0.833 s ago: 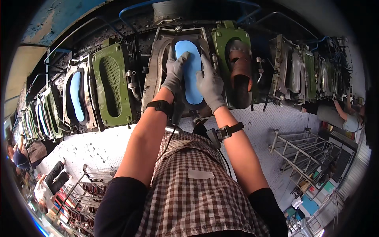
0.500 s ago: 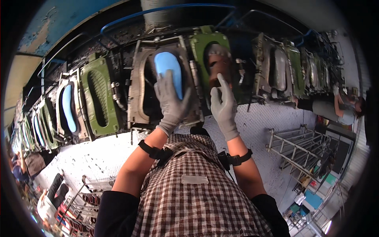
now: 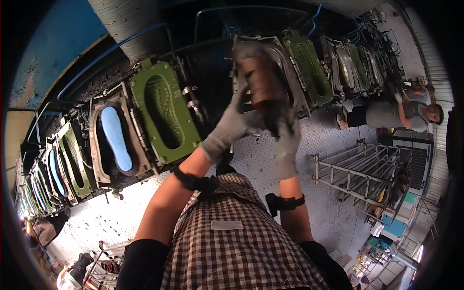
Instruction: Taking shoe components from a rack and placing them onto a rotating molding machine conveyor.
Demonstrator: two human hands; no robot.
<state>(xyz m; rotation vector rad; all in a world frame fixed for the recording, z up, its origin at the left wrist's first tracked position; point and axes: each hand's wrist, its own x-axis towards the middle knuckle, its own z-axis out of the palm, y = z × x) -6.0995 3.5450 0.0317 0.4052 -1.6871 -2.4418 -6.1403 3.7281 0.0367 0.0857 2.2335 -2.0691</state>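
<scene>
A brown shoe upper (image 3: 265, 79) on a dark last tilts in front of me, blurred by motion. My right hand (image 3: 288, 150), in a grey glove, closes round its dark lower end. My left hand (image 3: 231, 126), also gloved, is at the shoe's left side with fingers and thumb apart; whether it touches the shoe is unclear. Behind the shoe stands a metal sole mould (image 3: 296, 94), partly hidden. To the left a light blue insole-shaped piece (image 3: 116, 137) lies in another mould, hinged to a green mould plate (image 3: 181, 116) with a ribbed hollow.
More moulds and green plates (image 3: 309, 67) continue in a row on both sides. Blue bent bars (image 3: 111, 58) run behind them. At the right are a metal rack (image 3: 355, 166) and another person (image 3: 396, 111). A second rack (image 3: 104, 268) stands at the lower left.
The brown shoe has come off the green plate into my right hand. My left hand has left the blue piece. The row of moulds has shifted left in view.
</scene>
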